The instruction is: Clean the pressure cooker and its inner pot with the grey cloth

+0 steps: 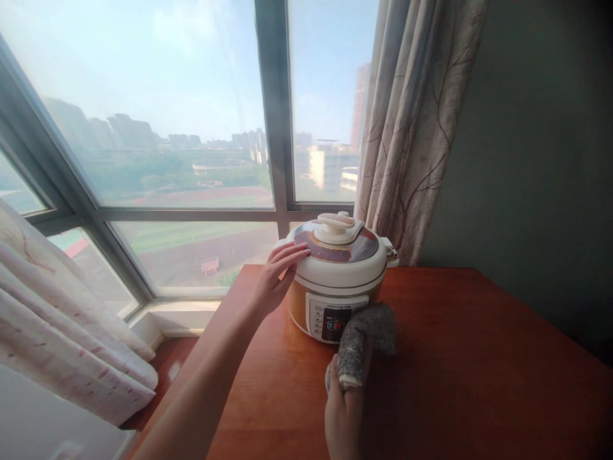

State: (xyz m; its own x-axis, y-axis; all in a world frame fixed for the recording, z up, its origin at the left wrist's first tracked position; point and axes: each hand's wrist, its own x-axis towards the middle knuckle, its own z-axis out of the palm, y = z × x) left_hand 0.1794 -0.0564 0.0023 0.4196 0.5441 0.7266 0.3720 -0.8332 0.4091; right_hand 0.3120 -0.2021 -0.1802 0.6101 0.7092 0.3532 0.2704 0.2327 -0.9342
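Right hand (pixel 342 415) with cloth (pixel 364 338) against cooker (pixel 335 281)

Daylit corner room with a wide window and a wooden table.

A large window (pixel 182 128) with grey frames fills the left and middle, showing hazy blue sky, distant buildings, green ground and a reddish track far below. A patterned curtain (pixel 412 121) with a branch print hangs at the window's right edge; another pale curtain (pixel 62 319) bunches at the lower left. The wall (pixel 536 140) on the right is dark grey-green and in shadow. A reddish-brown table (pixel 479 358) stands against it, lit from the window side.
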